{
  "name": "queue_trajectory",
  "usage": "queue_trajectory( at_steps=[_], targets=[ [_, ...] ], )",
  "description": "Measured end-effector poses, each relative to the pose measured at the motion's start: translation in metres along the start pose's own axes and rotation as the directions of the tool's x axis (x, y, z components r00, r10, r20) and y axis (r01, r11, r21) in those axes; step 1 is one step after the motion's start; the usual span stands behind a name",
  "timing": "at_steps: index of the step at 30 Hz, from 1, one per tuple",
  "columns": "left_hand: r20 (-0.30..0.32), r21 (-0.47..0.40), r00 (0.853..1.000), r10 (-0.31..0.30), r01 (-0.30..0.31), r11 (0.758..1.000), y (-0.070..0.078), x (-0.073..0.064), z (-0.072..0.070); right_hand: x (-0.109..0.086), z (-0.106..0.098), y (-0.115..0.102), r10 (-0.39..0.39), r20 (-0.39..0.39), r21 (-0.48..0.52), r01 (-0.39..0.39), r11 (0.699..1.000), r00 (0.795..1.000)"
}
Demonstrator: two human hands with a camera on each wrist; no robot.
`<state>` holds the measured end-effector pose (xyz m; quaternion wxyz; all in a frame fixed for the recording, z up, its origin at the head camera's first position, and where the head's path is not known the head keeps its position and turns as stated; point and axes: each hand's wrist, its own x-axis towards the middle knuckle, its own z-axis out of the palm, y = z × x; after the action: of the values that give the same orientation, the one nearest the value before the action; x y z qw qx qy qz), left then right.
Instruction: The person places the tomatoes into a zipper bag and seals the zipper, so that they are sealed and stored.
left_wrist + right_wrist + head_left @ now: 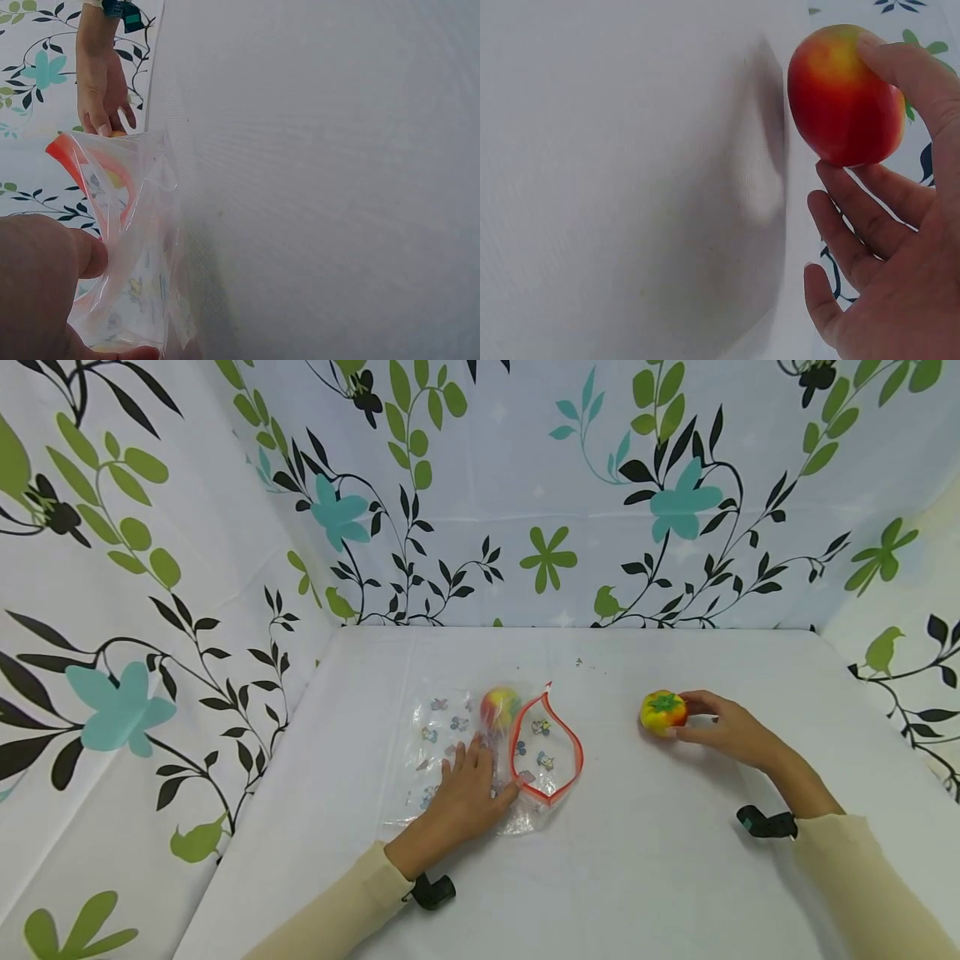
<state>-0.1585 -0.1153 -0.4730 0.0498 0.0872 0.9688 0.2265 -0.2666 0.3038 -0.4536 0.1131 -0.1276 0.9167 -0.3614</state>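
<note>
Pinches red-yellow fruit [663,713] with green calyx in right hand [727,731]. Has this grip narrowed to the fruit's width: thumb on one side, fingertips on the other, lower fingers spread off it in right wrist view. Holds it at far half of white tabletop [637,860], right of centre, between bag and right edge, well apart from bag. Casts shadow beside it; cannot tell about contact with tabletop.

Rests left hand [467,789] on clear plastic bag [431,768], left of centre, nearer left edge than right. Has this grip loose and wide, fingers stretched over plastic, thumb out toward red rim [579,758] of bag mouth. Touches plastic with thumb in left wrist view too.

Shows second fruit [498,708], red, yellow and green, just beyond left fingertips, toward far edge; cannot tell whether inside bag or behind. Has small printed figures on bag, mouth gaping on side toward right edge.

Wears beige sleeves [337,906], black device [433,892] at left wrist, another [767,822] at right. Has leaf-print cloth [548,560] beyond far edge.
</note>
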Motion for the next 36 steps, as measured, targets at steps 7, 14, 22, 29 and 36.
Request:
queue_trajectory(
  at_steps=[7, 14, 22, 29, 36],
  targets=[
    [-0.007, -0.01, 1.0, -0.005, 0.005, 1.0, 0.0, 0.0, 0.0, -0.002, 0.01, -0.014, -0.035, -0.018, 0.006, 0.036, 0.999, 0.999],
    [-0.008, -0.005, 1.0, -0.004, 0.004, 1.0, 0.0, 0.001, 0.001, -0.005, 0.021, -0.03, -0.091, -0.029, 0.014, 0.091, 0.996, 0.995],
    [0.002, 0.003, 1.0, -0.004, 0.004, 1.0, -0.001, 0.001, 0.001, -0.009, 0.035, -0.051, -0.133, -0.03, 0.015, 0.134, 0.991, 0.991],
    [0.001, -0.005, 1.0, -0.008, 0.008, 1.0, -0.001, 0.001, 0.001, -0.01, 0.053, -0.069, -0.181, -0.007, 0.021, 0.181, 0.983, 0.983],
    [0.002, -0.003, 1.0, -0.01, 0.01, 1.0, 0.0, 0.001, 0.003, -0.007, 0.073, -0.079, -0.22, 0.019, 0.03, 0.219, 0.975, 0.975]
  ],
)
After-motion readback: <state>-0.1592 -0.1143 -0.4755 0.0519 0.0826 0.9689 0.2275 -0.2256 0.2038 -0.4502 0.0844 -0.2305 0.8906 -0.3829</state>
